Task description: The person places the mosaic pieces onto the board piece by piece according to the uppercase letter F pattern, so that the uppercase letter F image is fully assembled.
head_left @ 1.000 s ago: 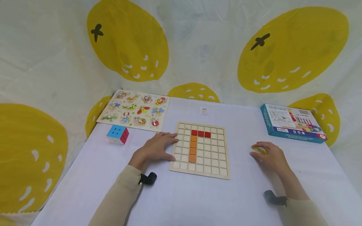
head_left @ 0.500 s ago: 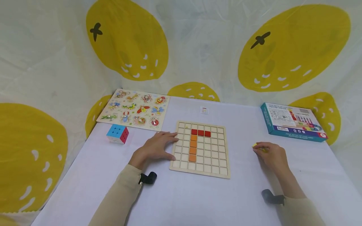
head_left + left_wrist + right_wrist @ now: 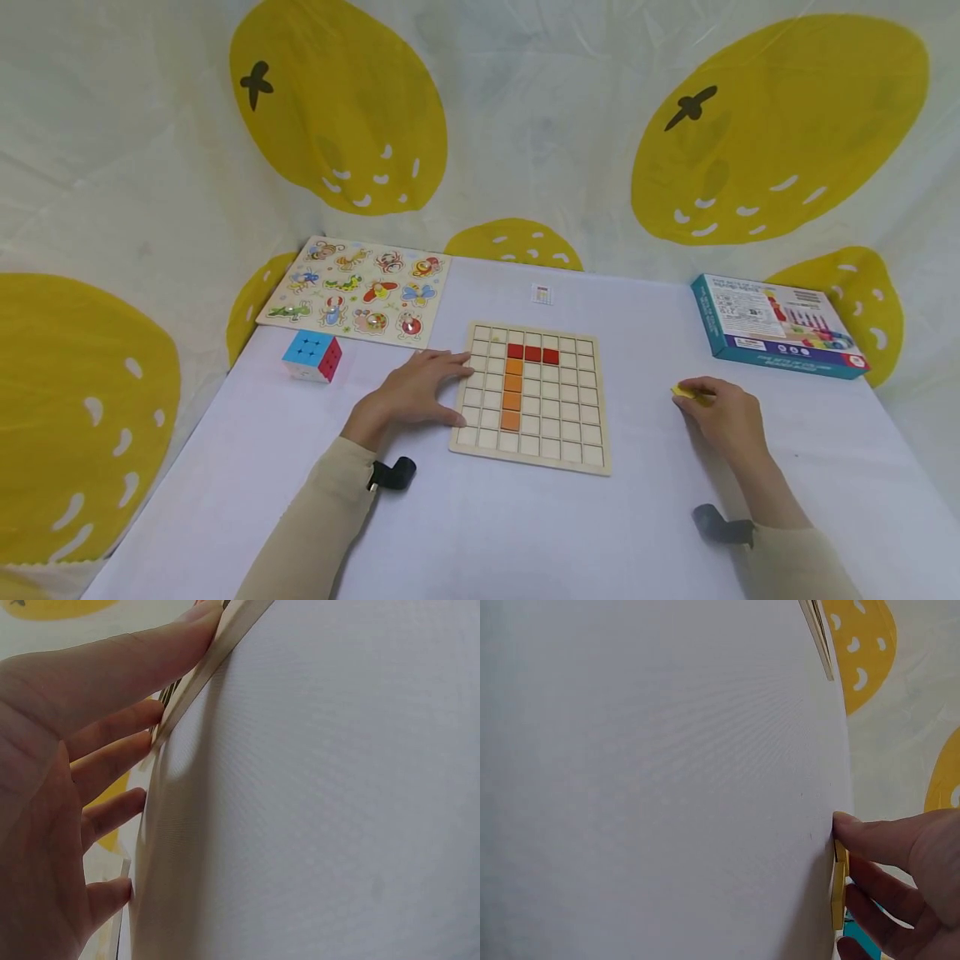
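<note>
A pale wooden grid board [image 3: 567, 455] lies mid-table with three red tiles [image 3: 532, 354] in a row. Below the leftmost red tile runs a column of several orange tiles [image 3: 512, 401]. My left hand [image 3: 417, 390] is spread at the board's left edge; in the left wrist view the thumb [image 3: 150, 664] reaches the wooden rim. Well right of the board, my right hand [image 3: 723, 414] pinches a yellow tile [image 3: 681, 391] low over the cloth. The right wrist view shows a second yellow tile [image 3: 838, 896] under its fingers, beside the one at the thumb.
A puzzle board with insects [image 3: 360, 292] lies at the back left, a cube puzzle [image 3: 312, 356] in front of it. A small printed card [image 3: 542, 294] lies behind the grid board. At the back right sits a teal game box [image 3: 776, 325].
My right hand has shifted slightly right, its fingers closer together, and the yellow tile now shows at the fingertips. The left hand and the grid board have stayed put.
</note>
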Demonstrator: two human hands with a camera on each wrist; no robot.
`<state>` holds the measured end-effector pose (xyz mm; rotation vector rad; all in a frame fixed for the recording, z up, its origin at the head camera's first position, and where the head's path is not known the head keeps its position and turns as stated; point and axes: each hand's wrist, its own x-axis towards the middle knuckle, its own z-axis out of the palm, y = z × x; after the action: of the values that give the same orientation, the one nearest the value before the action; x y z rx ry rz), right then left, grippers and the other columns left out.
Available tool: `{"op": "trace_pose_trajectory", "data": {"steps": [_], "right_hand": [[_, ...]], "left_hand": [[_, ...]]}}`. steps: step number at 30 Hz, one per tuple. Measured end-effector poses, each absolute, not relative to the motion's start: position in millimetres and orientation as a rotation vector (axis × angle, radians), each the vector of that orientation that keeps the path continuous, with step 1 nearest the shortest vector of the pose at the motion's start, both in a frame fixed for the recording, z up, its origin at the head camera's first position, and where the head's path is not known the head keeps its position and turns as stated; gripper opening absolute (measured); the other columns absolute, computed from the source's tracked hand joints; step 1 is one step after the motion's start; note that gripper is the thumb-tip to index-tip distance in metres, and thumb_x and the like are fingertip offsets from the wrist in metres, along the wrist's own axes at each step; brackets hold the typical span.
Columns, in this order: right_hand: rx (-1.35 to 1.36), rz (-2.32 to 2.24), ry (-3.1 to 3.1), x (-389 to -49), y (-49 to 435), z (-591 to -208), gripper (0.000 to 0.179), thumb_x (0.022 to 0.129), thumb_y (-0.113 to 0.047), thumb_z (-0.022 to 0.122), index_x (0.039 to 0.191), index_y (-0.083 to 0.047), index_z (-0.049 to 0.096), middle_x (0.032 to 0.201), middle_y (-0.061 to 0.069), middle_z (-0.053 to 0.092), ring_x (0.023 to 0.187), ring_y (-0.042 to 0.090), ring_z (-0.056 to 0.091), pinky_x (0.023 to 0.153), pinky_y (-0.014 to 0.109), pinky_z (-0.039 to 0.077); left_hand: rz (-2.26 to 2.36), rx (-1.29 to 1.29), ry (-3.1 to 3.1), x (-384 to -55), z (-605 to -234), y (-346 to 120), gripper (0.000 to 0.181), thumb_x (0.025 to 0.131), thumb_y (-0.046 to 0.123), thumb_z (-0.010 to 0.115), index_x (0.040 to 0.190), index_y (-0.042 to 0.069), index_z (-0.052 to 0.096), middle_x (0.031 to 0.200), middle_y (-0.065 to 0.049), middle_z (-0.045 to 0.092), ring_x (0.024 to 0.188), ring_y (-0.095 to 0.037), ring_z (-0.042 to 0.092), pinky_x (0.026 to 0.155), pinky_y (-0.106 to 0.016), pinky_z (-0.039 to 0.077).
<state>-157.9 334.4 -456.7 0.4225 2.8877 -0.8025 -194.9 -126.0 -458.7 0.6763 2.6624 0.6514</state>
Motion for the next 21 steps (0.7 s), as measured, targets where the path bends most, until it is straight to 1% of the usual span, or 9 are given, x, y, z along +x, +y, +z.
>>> {"op": "trace_pose_trajectory", "data": {"steps": [4,5,6,8,9,11,12,17,21], "right_hand": [[0.412,-0.801,2.921,-157.4,333.4,-455.3,0.046,0.098,-0.026,0.067,0.138,-0.003,0.061,0.141,0.028,0.060,0.134,0.053,0.047,0.111,0.067,0.042],[0.406,-0.800,2.942,-157.2,332.5,-454.3,0.046,0.098,-0.025,0.067,0.139,-0.003,0.061,0.139,0.028,0.062,0.133,0.052,0.050,0.110,0.063,0.045],[0.398,-0.805,2.967,-157.2,331.6,-453.2,0.046,0.098,-0.025,0.068,0.138,-0.003,0.062,0.137,0.027,0.063,0.131,0.051,0.052,0.107,0.056,0.052],[0.372,-0.832,3.026,-156.3,329.8,-449.6,0.043,0.098,-0.024,0.068,0.136,-0.003,0.064,0.132,0.027,0.067,0.125,0.049,0.059,0.094,0.034,0.059],[0.354,-0.851,3.054,-155.8,328.5,-447.6,0.042,0.098,-0.023,0.068,0.134,-0.003,0.065,0.130,0.027,0.068,0.121,0.048,0.062,0.085,0.023,0.058],[0.300,-0.885,3.110,-154.7,326.2,-443.7,0.038,0.097,-0.022,0.070,0.130,-0.004,0.068,0.128,0.027,0.069,0.115,0.046,0.067,0.069,0.006,0.048],[0.272,-0.906,3.130,-154.1,325.3,-441.9,0.037,0.097,-0.022,0.070,0.129,-0.004,0.069,0.127,0.026,0.070,0.113,0.046,0.068,0.067,0.001,0.043],[0.134,-0.962,3.204,-151.9,319.0,-435.0,0.031,0.095,-0.017,0.072,0.123,-0.004,0.072,0.122,0.023,0.073,0.111,0.041,0.069,0.073,-0.007,0.034],[0.100,-0.989,3.203,-150.7,312.5,-430.0,0.029,0.094,-0.014,0.073,0.121,-0.003,0.073,0.119,0.023,0.074,0.109,0.041,0.070,0.073,-0.007,0.037]], "left_hand": [[0.653,0.678,2.661,-194.6,-458.1,-126.2,0.078,0.078,0.049,0.085,0.147,0.028,0.056,0.166,0.012,0.036,0.157,-0.025,0.029,0.123,-0.055,0.035],[0.651,0.679,2.662,-194.5,-457.8,-126.2,0.079,0.078,0.049,0.085,0.147,0.028,0.055,0.166,0.011,0.036,0.157,-0.025,0.029,0.123,-0.055,0.035],[0.649,0.680,2.663,-194.4,-457.6,-126.3,0.079,0.077,0.049,0.085,0.148,0.028,0.055,0.166,0.011,0.036,0.157,-0.025,0.029,0.123,-0.055,0.034],[0.647,0.681,2.667,-194.0,-456.7,-126.1,0.079,0.077,0.049,0.085,0.148,0.028,0.055,0.166,0.011,0.036,0.157,-0.025,0.029,0.124,-0.054,0.034],[0.646,0.680,2.669,-193.8,-456.4,-126.0,0.080,0.077,0.048,0.085,0.148,0.028,0.055,0.166,0.011,0.036,0.157,-0.025,0.029,0.124,-0.054,0.034],[0.644,0.680,2.673,-193.6,-456.1,-126.1,0.080,0.077,0.049,0.085,0.148,0.028,0.054,0.167,0.011,0.036,0.156,-0.025,0.029,0.124,-0.054,0.033],[0.646,0.680,2.675,-193.5,-456.2,-126.3,0.080,0.077,0.049,0.085,0.148,0.028,0.054,0.166,0.011,0.036,0.156,-0.025,0.029,0.124,-0.054,0.034],[0.652,0.679,2.671,-193.5,-457.7,-126.9,0.080,0.077,0.049,0.085,0.148,0.028,0.054,0.167,0.011,0.036,0.157,-0.025,0.029,0.124,-0.054,0.034],[0.657,0.680,2.667,-193.7,-458.0,-126.6,0.080,0.077,0.049,0.085,0.148,0.028,0.055,0.166,0.011,0.036,0.157,-0.025,0.029,0.124,-0.054,0.033]]}}
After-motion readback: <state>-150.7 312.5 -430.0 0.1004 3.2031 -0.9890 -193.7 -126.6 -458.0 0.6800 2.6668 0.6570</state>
